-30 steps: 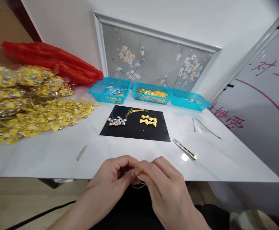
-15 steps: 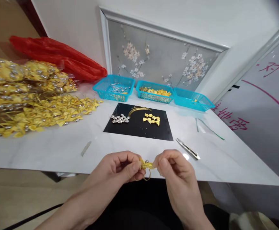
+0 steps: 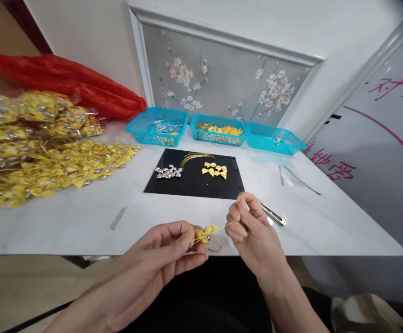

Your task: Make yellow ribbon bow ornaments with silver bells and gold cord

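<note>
White counter (image 3: 308, 238): bow (image 3: 211, 229) near front edge, bead (image 3: 209, 237) against it, left hand (image 3: 168, 245) pinching it, right hand (image 3: 255, 231) gripping its cord (image 3: 224, 226). Looks part-done; four bows (image 3: 209, 171), beads (image 3: 168, 173) unused on mat (image 3: 187, 186); made-up pile (image 3: 66, 169) toward left edge.

1. My left hand (image 3: 170, 246) covers one end of the yellow bow (image 3: 211, 228), so I can't see all of it.
2. The tip of the thin string (image 3: 226, 225) hides in my right hand (image 3: 252, 226).
3. That same hand blocks the pointy end of the snips (image 3: 273, 214).
4. The left edge cuts off the big yellow pile (image 3: 59, 172).
5. The right edge chops the red writing (image 3: 390, 88).
6. Bits in the left blue basket (image 3: 146, 138) are too tiny to name.
7. So are the specks on the black mat (image 3: 180, 187).
8. The black cord (image 3: 38, 317) slips behind my left arm (image 3: 118, 282).
</note>
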Demonstrator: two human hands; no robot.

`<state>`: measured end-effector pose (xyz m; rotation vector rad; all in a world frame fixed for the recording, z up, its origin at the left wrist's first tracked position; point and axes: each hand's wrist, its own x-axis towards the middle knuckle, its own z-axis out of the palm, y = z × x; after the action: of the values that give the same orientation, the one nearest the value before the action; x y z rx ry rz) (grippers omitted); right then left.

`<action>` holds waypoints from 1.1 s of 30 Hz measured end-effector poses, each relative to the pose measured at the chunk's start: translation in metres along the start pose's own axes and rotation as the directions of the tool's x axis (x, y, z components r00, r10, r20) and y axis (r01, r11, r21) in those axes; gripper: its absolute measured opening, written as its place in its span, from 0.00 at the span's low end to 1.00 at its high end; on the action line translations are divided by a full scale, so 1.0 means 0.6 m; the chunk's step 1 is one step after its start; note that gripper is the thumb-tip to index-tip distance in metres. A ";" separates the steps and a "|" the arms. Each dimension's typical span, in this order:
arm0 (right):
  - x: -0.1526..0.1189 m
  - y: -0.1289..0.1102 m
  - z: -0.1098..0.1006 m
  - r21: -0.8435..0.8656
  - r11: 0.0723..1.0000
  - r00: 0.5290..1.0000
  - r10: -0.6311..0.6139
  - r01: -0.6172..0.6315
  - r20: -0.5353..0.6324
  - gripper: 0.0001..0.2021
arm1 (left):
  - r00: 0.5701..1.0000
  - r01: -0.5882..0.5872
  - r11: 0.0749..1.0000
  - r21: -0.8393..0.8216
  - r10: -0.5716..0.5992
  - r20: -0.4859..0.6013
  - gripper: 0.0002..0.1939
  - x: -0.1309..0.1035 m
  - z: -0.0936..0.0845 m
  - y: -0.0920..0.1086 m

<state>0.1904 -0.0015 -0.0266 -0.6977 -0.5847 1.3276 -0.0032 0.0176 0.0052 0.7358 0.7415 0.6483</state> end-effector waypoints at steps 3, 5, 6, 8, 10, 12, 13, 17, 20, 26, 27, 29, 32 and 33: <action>0.004 0.002 0.002 0.021 1.000 1.000 0.007 -0.007 -0.006 0.14 | 0.999 -0.033 0.998 0.055 0.033 0.006 0.12 0.003 0.005 0.005; 0.005 0.002 0.005 0.025 1.000 1.000 0.007 -0.007 -0.002 0.14 | 0.999 -0.051 0.992 0.117 0.050 0.010 0.14 0.006 0.009 0.009; 0.005 0.002 0.006 0.026 1.000 1.000 0.008 -0.008 0.003 0.14 | 0.998 -0.058 0.987 0.151 0.058 0.007 0.16 0.008 0.012 0.010; 0.004 0.002 0.007 0.025 1.000 1.000 0.008 -0.009 0.014 0.14 | 0.996 -0.079 0.975 0.206 0.084 -0.019 0.19 0.012 0.016 0.013; 0.003 0.002 0.005 0.015 1.000 1.000 0.011 -0.011 0.025 0.13 | 0.992 -0.106 0.968 0.228 0.119 -0.045 0.21 0.015 0.019 0.013; 0.002 0.002 0.002 0.001 1.000 0.999 0.011 -0.011 0.033 0.13 | 0.989 -0.121 0.966 0.229 0.137 -0.053 0.22 0.018 0.019 0.013; 0.002 0.001 0.000 -0.006 1.000 0.999 0.010 -0.010 0.037 0.12 | 0.989 -0.125 0.965 0.231 0.140 -0.049 0.21 0.019 0.019 0.012; 0.001 -0.009 0.001 -0.037 0.999 0.999 -0.026 0.027 0.034 0.13 | 0.987 -0.140 0.959 0.248 0.154 -0.038 0.21 0.021 0.015 0.009; 0.005 -0.024 -0.001 -0.057 0.994 0.996 -0.092 0.091 -0.010 0.14 | 0.985 -0.157 0.948 0.275 0.170 -0.024 0.17 0.021 0.008 0.009; 0.016 -0.058 -0.022 -0.105 0.976 0.976 -0.200 0.190 -0.089 0.14 | 0.977 -0.176 0.916 0.361 0.209 -0.053 0.10 0.017 -0.004 0.011; 0.015 -0.062 -0.023 -0.113 0.973 0.972 -0.213 0.202 -0.095 0.14 | 0.975 -0.178 0.913 0.366 0.213 -0.056 0.10 0.017 -0.004 0.011; 0.009 -0.066 -0.023 -0.127 0.968 0.968 -0.229 0.216 -0.100 0.14 | 0.972 -0.185 0.906 0.382 0.225 -0.063 0.11 0.017 -0.004 0.010; -0.006 -0.069 -0.023 -0.145 0.966 0.969 -0.228 0.214 -0.093 0.13 | 0.962 -0.186 0.852 0.489 0.259 -0.085 0.07 0.022 -0.002 0.008; -0.011 -0.070 -0.026 -0.186 0.961 0.972 -0.222 0.203 -0.083 0.12 | 0.954 -0.181 0.816 0.549 0.282 -0.104 0.05 0.024 -0.001 0.007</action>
<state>0.2283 -0.0138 -0.0058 -0.8193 -0.6797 1.0416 0.0038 0.0310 0.0029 1.3137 1.0297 0.7453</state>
